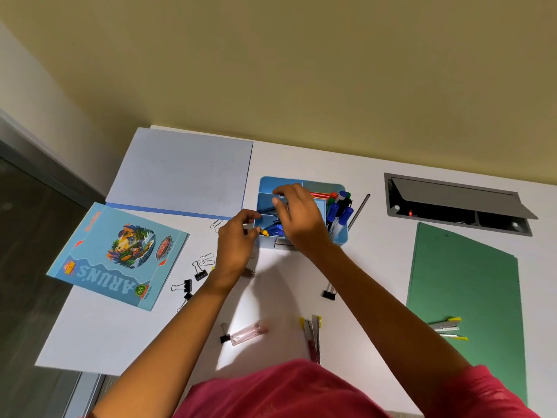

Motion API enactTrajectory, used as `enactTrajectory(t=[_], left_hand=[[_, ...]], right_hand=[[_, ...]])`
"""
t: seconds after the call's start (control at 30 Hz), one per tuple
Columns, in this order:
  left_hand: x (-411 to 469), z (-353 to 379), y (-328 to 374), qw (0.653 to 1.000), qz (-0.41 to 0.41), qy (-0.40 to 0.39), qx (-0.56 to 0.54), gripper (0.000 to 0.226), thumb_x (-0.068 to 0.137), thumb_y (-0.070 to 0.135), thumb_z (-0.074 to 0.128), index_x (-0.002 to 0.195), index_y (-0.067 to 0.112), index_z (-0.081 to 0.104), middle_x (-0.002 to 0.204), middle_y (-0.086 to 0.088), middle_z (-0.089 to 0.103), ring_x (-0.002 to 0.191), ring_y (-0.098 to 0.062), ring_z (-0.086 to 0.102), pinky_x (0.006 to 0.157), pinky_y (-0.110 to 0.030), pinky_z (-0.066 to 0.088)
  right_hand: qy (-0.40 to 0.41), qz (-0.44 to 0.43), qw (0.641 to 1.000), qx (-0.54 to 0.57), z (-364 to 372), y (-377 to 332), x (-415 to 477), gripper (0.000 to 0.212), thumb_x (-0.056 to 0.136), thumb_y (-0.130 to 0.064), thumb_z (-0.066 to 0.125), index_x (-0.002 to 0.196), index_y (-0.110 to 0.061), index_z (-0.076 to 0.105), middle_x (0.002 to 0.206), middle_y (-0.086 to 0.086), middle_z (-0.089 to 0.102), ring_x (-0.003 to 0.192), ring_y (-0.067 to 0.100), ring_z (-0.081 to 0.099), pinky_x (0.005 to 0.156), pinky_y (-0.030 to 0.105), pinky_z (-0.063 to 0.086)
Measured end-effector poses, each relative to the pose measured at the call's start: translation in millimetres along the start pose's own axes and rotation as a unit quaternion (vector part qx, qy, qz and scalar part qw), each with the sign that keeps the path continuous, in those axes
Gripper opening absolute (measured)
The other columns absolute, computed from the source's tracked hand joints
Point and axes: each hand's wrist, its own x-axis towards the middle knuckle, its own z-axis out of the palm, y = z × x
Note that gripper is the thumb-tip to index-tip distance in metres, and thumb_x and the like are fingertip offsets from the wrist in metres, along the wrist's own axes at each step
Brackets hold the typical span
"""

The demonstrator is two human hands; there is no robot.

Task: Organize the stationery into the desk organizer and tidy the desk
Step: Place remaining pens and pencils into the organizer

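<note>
The blue desk organizer (337, 188) stands mid-desk with markers (340, 206) upright in its right compartment. My right hand (297, 220) hovers over its left compartments, thumb and fingers pinched around a thin dark pen (266, 210) that pokes out to the left. My left hand (236, 244) is at the organizer's left front corner, fingers curled on blue pens with a yellow tip (265, 233) that lie in the front compartment. Loose binder clips (199, 274), paper clips (208, 258) and a yellow-trimmed stapler (313, 333) lie on the desk in front.
An illustrated notebook (120, 254) and a pale blue pad (180, 173) lie to the left. A green folder (464, 297) at the right carries a second stapler (447, 325). An open cable tray (458, 203) sits behind it. A pink clear case (248, 333) lies near me.
</note>
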Motion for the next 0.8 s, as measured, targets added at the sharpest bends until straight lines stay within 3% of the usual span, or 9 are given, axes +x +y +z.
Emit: enactTrajectory(t=[0.1, 0.2, 0.3, 0.4, 0.47, 0.53, 0.6, 0.7, 0.8], left_hand=[[1, 0, -2, 1.0, 0.0, -0.001, -0.009, 0.023, 0.086, 0.009, 0.064, 0.107, 0.02, 0.064, 0.102, 0.009, 0.066, 0.094, -0.017, 0.064, 0.079, -0.02, 0.043], [0, 1, -2, 1.0, 0.002, 0.003, -0.015, 0.023, 0.086, 0.009, 0.065, 0.105, 0.021, 0.064, 0.099, 0.01, 0.064, 0.093, -0.015, 0.064, 0.079, -0.02, 0.045], [-1, 1, -3, 1.0, 0.008, 0.009, -0.013, 0.023, 0.087, 0.01, 0.065, 0.105, 0.023, 0.063, 0.098, 0.011, 0.063, 0.092, -0.014, 0.063, 0.073, -0.012, 0.043], [-2, 3, -2, 1.0, 0.005, 0.012, -0.017, 0.022, 0.088, 0.011, 0.063, 0.106, 0.024, 0.063, 0.099, 0.011, 0.063, 0.092, -0.014, 0.063, 0.075, -0.015, 0.044], [-2, 3, -2, 1.0, 0.002, 0.012, -0.018, 0.022, 0.088, 0.012, 0.063, 0.106, 0.024, 0.063, 0.099, 0.011, 0.063, 0.092, -0.015, 0.063, 0.077, -0.02, 0.045], [-2, 3, -2, 1.0, -0.005, 0.011, -0.021, 0.023, 0.087, 0.012, 0.064, 0.106, 0.025, 0.063, 0.099, 0.011, 0.063, 0.091, -0.016, 0.064, 0.077, -0.021, 0.045], [-1, 1, -2, 1.0, -0.011, 0.008, -0.025, 0.023, 0.087, 0.012, 0.064, 0.105, 0.027, 0.063, 0.098, 0.011, 0.063, 0.088, -0.016, 0.065, 0.074, -0.021, 0.046], [0, 0, -2, 0.999, -0.02, 0.002, -0.032, 0.023, 0.088, 0.014, 0.064, 0.104, 0.03, 0.063, 0.099, 0.009, 0.064, 0.088, -0.016, 0.066, 0.078, -0.028, 0.053], [-1, 1, -3, 0.999, -0.03, 0.004, -0.035, 0.023, 0.088, 0.015, 0.064, 0.104, 0.031, 0.062, 0.099, 0.006, 0.064, 0.086, -0.016, 0.066, 0.082, -0.035, 0.055]], right_hand=[[0.191, -0.047, 0.98, -0.001, -31, 11, -3, 0.013, 0.091, 0.002, 0.051, 0.093, 0.007, 0.062, 0.093, 0.017, 0.064, 0.088, 0.028, 0.057, 0.078, 0.033, 0.046], [0.297, 0.134, 0.942, 0.081, -62, 40, -3, 0.019, 0.088, 0.004, 0.049, 0.095, -0.005, 0.064, 0.092, 0.006, 0.063, 0.082, 0.014, 0.056, 0.073, 0.02, 0.043], [0.35, 0.341, 0.856, 0.17, -80, 82, -6, 0.022, 0.091, 0.0, 0.048, 0.098, -0.008, 0.067, 0.096, 0.005, 0.067, 0.073, 0.001, 0.056, 0.064, 0.004, 0.042], [0.25, 0.454, 0.846, 0.127, -71, 130, -19, 0.021, 0.093, -0.004, 0.048, 0.103, -0.004, 0.067, 0.099, 0.01, 0.067, 0.079, 0.017, 0.06, 0.063, 0.004, 0.042], [0.13, 0.482, 0.863, 0.08, -51, 155, -29, 0.019, 0.093, -0.01, 0.052, 0.103, -0.003, 0.067, 0.102, 0.014, 0.069, 0.088, 0.027, 0.064, 0.075, 0.023, 0.049], [0.033, 0.505, 0.86, 0.062, -30, 166, -36, 0.021, 0.091, -0.018, 0.06, 0.099, 0.0, 0.067, 0.098, 0.013, 0.068, 0.084, 0.027, 0.063, 0.076, 0.032, 0.051], [-0.037, 0.518, 0.854, 0.041, -17, 164, -40, 0.033, 0.087, -0.03, 0.067, 0.091, 0.003, 0.066, 0.084, 0.012, 0.065, 0.073, 0.022, 0.058, 0.066, 0.029, 0.048], [-0.085, 0.52, 0.85, 0.013, -7, 160, -45, 0.041, 0.084, -0.04, 0.068, 0.08, 0.001, 0.062, 0.063, 0.008, 0.055, 0.053, 0.014, 0.048, 0.048, 0.022, 0.036], [-0.097, 0.531, 0.842, -0.002, -3, 158, -48, 0.037, 0.084, -0.035, 0.069, 0.089, 0.0, 0.06, 0.075, 0.009, 0.056, 0.063, 0.017, 0.054, 0.053, 0.024, 0.04]])
